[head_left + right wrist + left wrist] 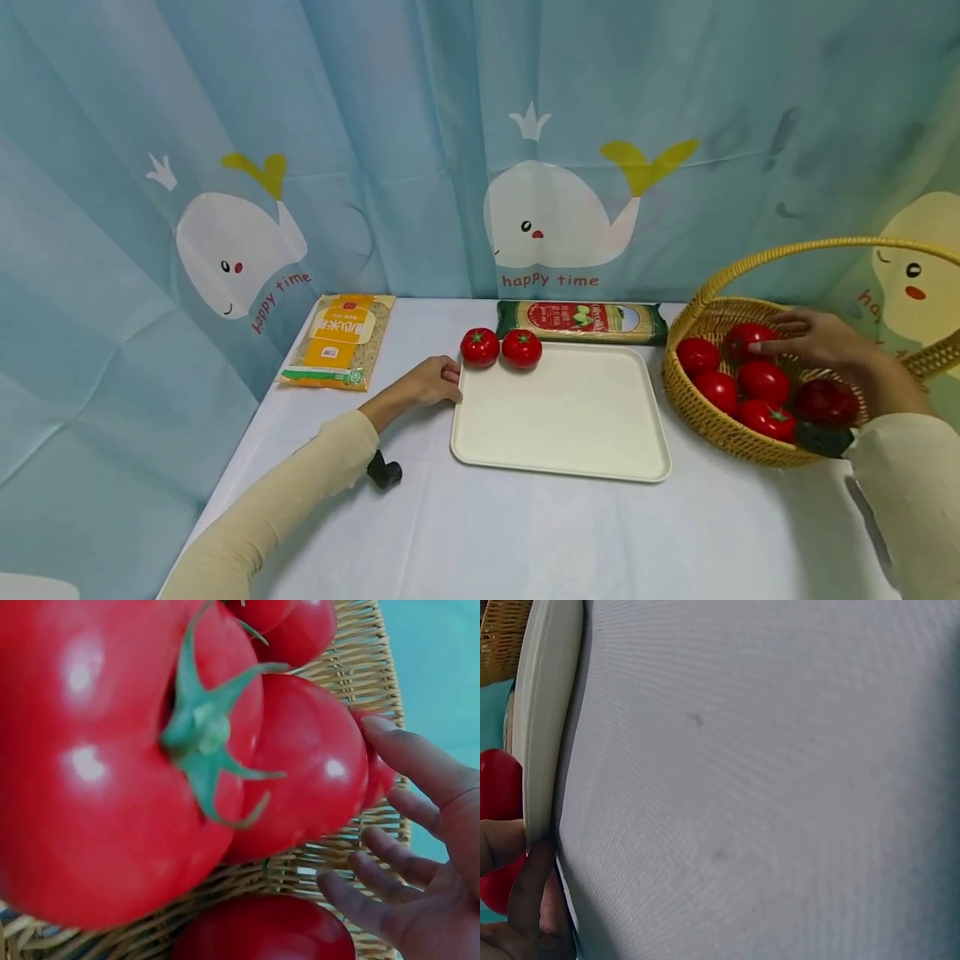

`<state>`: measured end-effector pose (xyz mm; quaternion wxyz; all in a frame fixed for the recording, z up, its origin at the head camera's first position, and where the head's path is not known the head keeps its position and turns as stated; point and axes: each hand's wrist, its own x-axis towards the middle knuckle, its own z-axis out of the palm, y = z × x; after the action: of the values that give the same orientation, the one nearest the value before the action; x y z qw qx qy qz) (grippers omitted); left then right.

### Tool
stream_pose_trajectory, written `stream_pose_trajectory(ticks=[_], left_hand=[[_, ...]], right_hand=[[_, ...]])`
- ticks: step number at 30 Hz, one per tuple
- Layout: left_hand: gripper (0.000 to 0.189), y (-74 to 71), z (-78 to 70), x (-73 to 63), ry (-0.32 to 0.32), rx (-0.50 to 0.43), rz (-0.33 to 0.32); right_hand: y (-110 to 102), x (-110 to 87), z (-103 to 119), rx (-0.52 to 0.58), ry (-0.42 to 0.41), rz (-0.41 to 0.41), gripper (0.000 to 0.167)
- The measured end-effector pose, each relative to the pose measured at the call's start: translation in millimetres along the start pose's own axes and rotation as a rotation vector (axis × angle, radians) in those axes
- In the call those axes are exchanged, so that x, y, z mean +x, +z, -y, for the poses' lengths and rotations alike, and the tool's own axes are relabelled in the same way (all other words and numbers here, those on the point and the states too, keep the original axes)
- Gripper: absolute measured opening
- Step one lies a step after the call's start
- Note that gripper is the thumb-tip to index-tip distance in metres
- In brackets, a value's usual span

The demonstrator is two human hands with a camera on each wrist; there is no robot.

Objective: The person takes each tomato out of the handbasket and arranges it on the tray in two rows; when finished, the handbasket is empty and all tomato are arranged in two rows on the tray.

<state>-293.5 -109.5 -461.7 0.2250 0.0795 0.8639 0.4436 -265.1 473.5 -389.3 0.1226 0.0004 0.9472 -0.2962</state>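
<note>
My left hand pinches the left rim of a cream rectangular tray, thumb above and fingers below in the left wrist view. Two red tomatoes, one at the corner and one beside it, sit at the tray's back left. Over a wicker basket on the right, my right hand spreads its fingers and holds nothing. Its thumb overlaps a tomato at the basket's back. Several more tomatoes lie in the basket; a large one with a green stem fills much of the right wrist view.
Behind the tray lies a long pack of pasta. A yellow bag of grain is at the back left. The basket's tall handle arches beyond my right hand. A blue curtain hangs along the table's back edge.
</note>
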Motion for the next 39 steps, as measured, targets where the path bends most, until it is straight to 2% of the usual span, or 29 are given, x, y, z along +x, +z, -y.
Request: stream_pose_trajectory(ticks=[7, 13, 21, 34, 39], left_hand=[[0.046, 0.2, -1.0, -1.3, -0.01, 0.009, 0.001], [0.045, 0.0, -0.2, -1.5, -0.014, 0.009, 0.0], [0.045, 0.3, 0.2, -1.4, -0.015, 0.0, 0.005], [0.045, 1.9, -0.8, -0.6, -0.028, 0.021, -0.005], [0.045, 1.2, -3.2, -0.3, -0.025, 0.014, -0.005]], right_hand=[[2.9, 9.3, 5.3, 0.007, -0.056, 0.041, 0.075], [4.7, 15.2, 11.3, -0.057, -0.073, 0.029, 0.073], [8.9, 20.8, 11.6, -0.08, -0.056, 0.053, 0.077], [8.2, 31.0, 13.7, -0.039, -0.009, 0.146, 0.083], [7.3, 34.1, 15.9, -0.083, -0.002, 0.156, 0.087]])
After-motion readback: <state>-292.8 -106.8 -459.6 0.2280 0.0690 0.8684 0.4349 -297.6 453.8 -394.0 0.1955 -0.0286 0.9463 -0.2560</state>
